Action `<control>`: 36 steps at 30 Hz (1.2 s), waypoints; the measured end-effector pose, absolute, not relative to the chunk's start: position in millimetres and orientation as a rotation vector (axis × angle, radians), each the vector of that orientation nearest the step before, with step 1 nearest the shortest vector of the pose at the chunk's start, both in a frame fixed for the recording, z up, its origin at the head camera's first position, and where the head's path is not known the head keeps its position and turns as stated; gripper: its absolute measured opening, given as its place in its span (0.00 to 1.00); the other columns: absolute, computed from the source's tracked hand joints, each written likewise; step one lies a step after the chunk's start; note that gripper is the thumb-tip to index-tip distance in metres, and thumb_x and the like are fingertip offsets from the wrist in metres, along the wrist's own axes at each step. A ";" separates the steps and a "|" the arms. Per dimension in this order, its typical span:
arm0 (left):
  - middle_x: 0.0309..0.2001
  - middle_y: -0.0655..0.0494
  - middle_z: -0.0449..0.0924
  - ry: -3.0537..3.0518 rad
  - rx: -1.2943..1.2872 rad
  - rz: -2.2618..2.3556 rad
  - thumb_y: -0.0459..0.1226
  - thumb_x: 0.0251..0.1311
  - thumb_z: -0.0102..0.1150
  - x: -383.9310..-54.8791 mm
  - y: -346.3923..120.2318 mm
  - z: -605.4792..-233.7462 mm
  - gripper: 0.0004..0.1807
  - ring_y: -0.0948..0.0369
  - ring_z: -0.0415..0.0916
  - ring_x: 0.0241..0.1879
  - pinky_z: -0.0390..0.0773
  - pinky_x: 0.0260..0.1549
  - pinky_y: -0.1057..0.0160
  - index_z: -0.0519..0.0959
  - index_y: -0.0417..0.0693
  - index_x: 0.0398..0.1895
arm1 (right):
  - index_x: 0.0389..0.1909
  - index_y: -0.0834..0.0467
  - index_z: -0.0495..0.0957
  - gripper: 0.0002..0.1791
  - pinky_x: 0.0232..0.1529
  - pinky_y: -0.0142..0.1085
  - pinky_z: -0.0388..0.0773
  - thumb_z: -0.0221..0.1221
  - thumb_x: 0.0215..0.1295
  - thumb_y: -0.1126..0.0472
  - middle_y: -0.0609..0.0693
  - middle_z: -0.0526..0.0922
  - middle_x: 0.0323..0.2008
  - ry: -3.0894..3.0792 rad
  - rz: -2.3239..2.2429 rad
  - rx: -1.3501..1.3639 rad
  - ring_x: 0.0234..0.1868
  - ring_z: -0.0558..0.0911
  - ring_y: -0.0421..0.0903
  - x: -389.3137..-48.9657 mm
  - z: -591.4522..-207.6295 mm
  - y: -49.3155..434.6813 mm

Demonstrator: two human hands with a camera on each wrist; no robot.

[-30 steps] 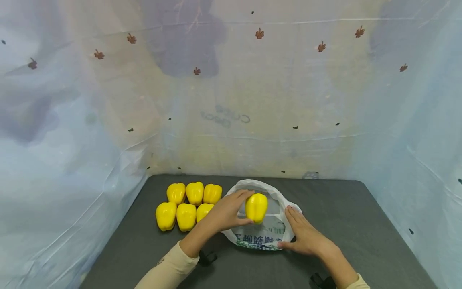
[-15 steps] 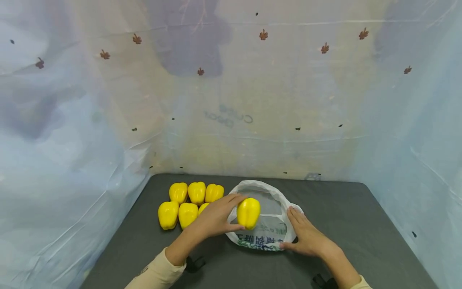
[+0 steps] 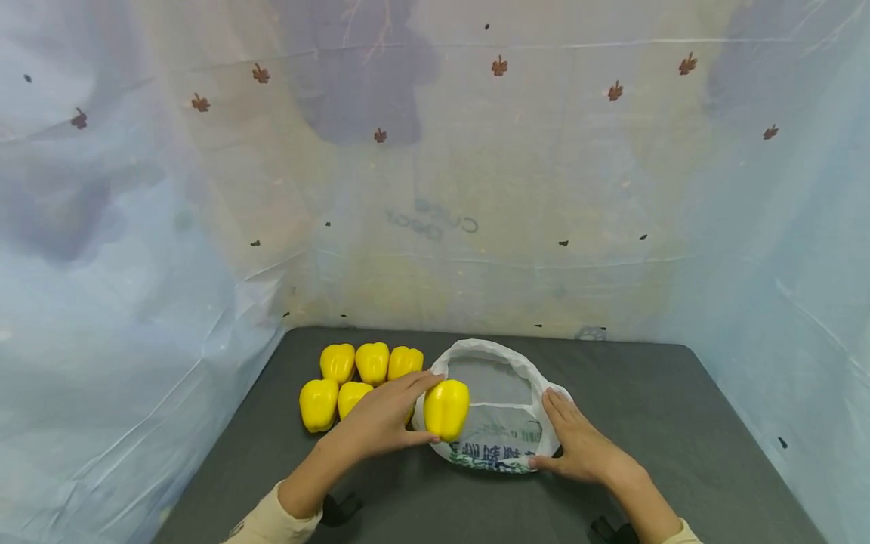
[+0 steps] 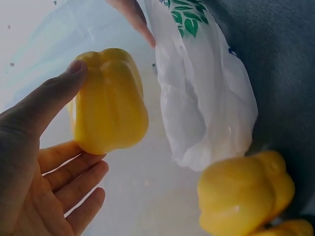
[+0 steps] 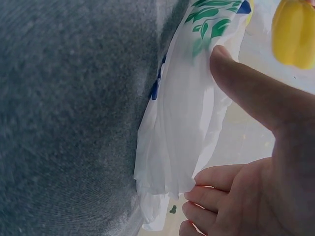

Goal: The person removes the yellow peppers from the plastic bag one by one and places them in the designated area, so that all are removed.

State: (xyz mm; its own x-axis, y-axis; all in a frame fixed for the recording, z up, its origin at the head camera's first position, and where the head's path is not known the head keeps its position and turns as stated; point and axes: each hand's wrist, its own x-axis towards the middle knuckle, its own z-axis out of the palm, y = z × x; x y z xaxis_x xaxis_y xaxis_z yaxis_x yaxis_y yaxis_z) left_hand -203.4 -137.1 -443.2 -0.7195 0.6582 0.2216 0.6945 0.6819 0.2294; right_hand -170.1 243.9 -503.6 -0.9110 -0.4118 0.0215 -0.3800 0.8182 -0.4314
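My left hand (image 3: 374,423) holds a yellow bell pepper (image 3: 446,410) between thumb and fingertips, raised in front of the left rim of a white plastic bag (image 3: 506,357). In the left wrist view, the held pepper (image 4: 110,103) is apart from the bag (image 4: 206,93), with the thumb on one side and fingertips on the other. The bag stands with its mouth spread wide, green leaves and dark lettering printed on it. My right hand (image 3: 584,446) rests on the bag's right rim, thumb and fingers spread. In the right wrist view, thumb and fingertips touch the bag (image 5: 182,123).
Several more yellow bell peppers (image 3: 372,363) lie in two rows on the dark table (image 3: 625,393), left of the bag. My left hand and forearm partly hide the front row. A patterned pale sheet (image 3: 516,189) hangs behind the table and along its sides.
My left hand has carried the pepper left and towards me, from over the bag's mouth to its left rim. My right hand stays at the right rim.
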 end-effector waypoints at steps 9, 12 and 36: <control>0.75 0.57 0.73 -2.789 -1.068 -0.476 0.61 0.56 0.79 -192.3 -163.9 -444.1 0.52 0.55 0.76 0.70 0.79 0.68 0.48 0.68 0.54 0.81 | 0.82 0.76 0.50 0.68 0.79 0.69 0.51 0.75 0.61 0.36 0.73 0.50 0.83 2.922 -0.674 -0.653 0.83 0.51 0.72 -172.8 -506.7 243.3; 0.74 0.57 0.74 -2.788 -1.082 -0.482 0.59 0.56 0.80 -188.1 -172.9 -446.6 0.52 0.55 0.77 0.68 0.80 0.67 0.47 0.69 0.53 0.80 | 0.82 0.76 0.51 0.67 0.80 0.69 0.52 0.76 0.61 0.36 0.74 0.50 0.82 2.913 -0.675 -0.654 0.83 0.52 0.72 -171.8 -505.3 241.2; 0.74 0.61 0.72 -2.985 -1.082 -0.653 0.67 0.55 0.75 -173.5 -224.4 -486.6 0.50 0.55 0.74 0.72 0.77 0.69 0.45 0.70 0.61 0.78 | 0.82 0.76 0.51 0.68 0.80 0.68 0.52 0.75 0.60 0.35 0.74 0.51 0.82 2.911 -0.657 -0.645 0.83 0.53 0.72 -171.4 -503.4 240.5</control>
State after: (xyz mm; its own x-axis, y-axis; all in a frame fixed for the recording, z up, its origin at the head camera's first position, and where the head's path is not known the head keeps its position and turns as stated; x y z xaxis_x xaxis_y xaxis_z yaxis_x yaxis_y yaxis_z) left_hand -173.5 -224.4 -486.6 -0.7729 0.6331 0.0422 0.5929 0.6969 0.4034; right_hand -171.4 240.5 -503.4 -0.9069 -0.4212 0.0063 -0.3830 0.8183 -0.4285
